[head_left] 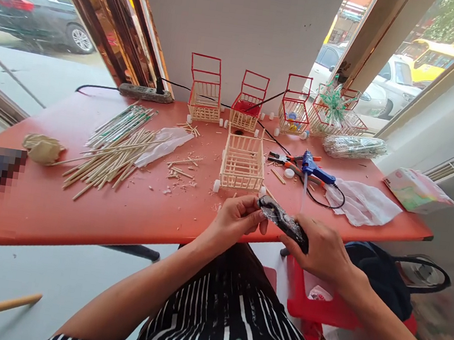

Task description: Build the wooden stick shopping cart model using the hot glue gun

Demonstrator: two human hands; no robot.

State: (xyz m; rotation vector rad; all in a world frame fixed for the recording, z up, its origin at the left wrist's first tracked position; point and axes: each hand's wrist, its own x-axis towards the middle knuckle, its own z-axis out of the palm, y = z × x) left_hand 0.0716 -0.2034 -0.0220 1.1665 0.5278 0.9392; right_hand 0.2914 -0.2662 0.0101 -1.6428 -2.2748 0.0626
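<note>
My right hand (321, 248) is wrapped around a black hand tool (285, 221) with pale marks on it; its exact kind is unclear. The fingers of my left hand (239, 217) are pinched together at the tool's far end, and whatever lies between them is hidden. Just beyond both hands, a small cart of pale wooden sticks (243, 164) stands on the red table (138, 225), with white wheels at its base. To its right lie a blue glue gun (317, 170) and pliers with orange and black handles (285, 159).
Several finished-looking stick carts with red handles (206, 91) line the back. Loose sticks (114, 160), wrapped sticks (123, 124) and a tan lump (43, 149) lie left. A wrapped bundle (354, 147), white plastic (363, 203) and a tissue pack (418, 191) are right. A power strip (145, 92) sits behind.
</note>
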